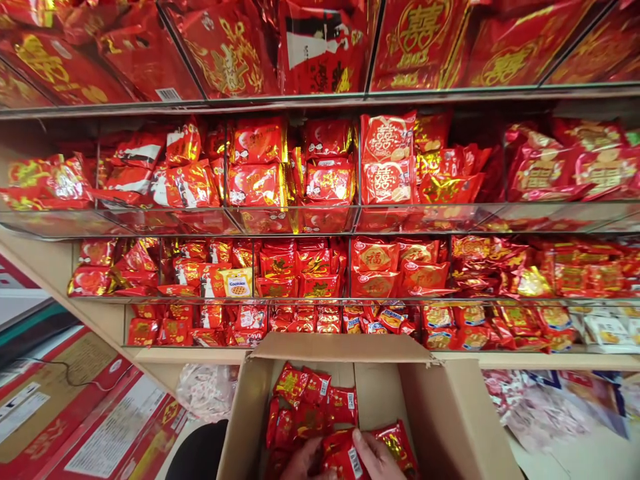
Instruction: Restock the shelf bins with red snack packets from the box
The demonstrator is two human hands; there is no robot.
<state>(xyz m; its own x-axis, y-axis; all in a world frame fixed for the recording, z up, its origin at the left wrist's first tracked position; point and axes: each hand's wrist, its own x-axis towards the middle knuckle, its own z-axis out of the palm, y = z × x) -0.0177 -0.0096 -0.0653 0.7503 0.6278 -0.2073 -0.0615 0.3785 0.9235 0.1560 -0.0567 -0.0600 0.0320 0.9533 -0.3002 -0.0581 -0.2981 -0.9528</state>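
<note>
Low in the head view, an open cardboard box [440, 413] holds several red and gold snack packets [310, 417]. My left hand [303, 460] and my right hand [376, 457] are both inside it, at the bottom edge of the view. Between them is a shiny red snack packet [343, 450] with a white barcode label. The right thumb and fingers press on its right side, while the left fingers curl against its left side. Parts of both hands are cut off by the frame. Another red packet [395, 443] lies beside my right hand.
Behind the box rise shelves with clear front lips [300, 219], filled with red packets in divided compartments. A clear plastic bag [205, 390] sits left of the box, and more bagged goods [545, 413] lie to the right. Red cartons [115, 427] stand at the far left.
</note>
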